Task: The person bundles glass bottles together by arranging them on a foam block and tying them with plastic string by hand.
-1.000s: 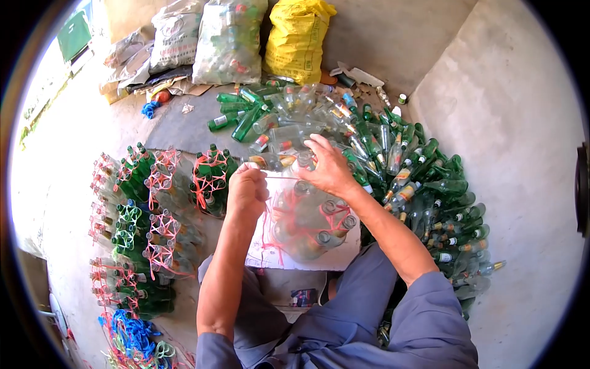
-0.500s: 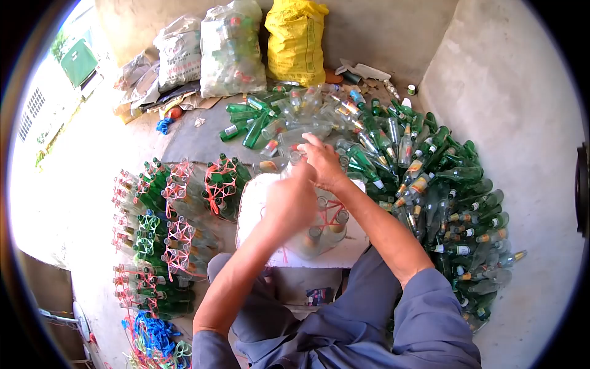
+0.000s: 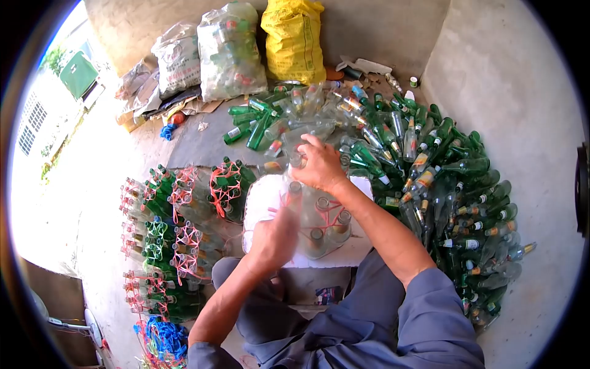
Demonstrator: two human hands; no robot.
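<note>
Several clear glass bottles [image 3: 315, 246] stand in a bundle on a white pad [image 3: 257, 190] in front of my knees. Pink string [image 3: 332, 215] runs around their necks. My right hand [image 3: 321, 165] is closed around the top of a clear bottle [image 3: 298, 161] at the bundle's far side, index finger raised. My left hand [image 3: 275, 240] is curled and motion-blurred at the bundle's near left. A streak of pink shows beside its fingers, but what they hold is not clear.
Loose green and clear bottles [image 3: 461, 203] pile up on the right and far side. Tied bottle bundles [image 3: 163, 240] stand at left, above tangled blue string [image 3: 166, 338]. A yellow sack [image 3: 294, 43] and a clear bag of bottles [image 3: 230, 55] lean on the back wall.
My left hand has moved down and left, away from the bottle tops and my right hand. The right hand stays at the far bottle necks. The camera view has shifted slightly.
</note>
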